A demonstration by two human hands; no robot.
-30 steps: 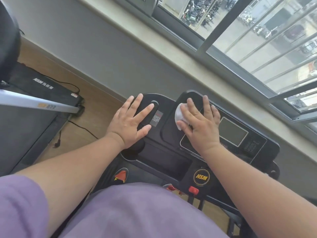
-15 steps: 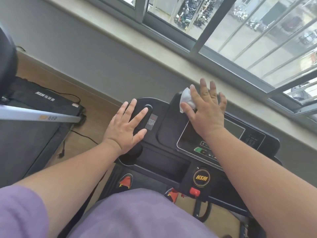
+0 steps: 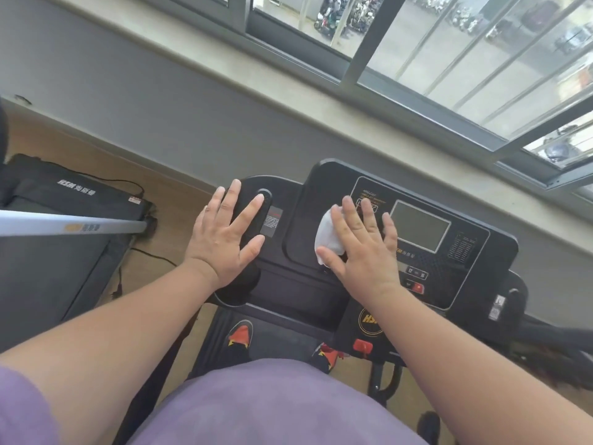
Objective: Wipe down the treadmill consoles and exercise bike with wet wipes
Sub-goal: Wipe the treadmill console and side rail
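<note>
Right hand [image 3: 362, 252] had pulled back from the console's far edge toward the middle, fingers flat, pressing the wet wipe [image 3: 328, 239] onto the treadmill console [image 3: 475, 252] just left of the display screen [image 3: 420, 224]. Left hand [image 3: 224, 239] stayed spread and empty on the console's left wing, bracing. Judged a return stroke; screen and right side likely remained unwiped.
</note>
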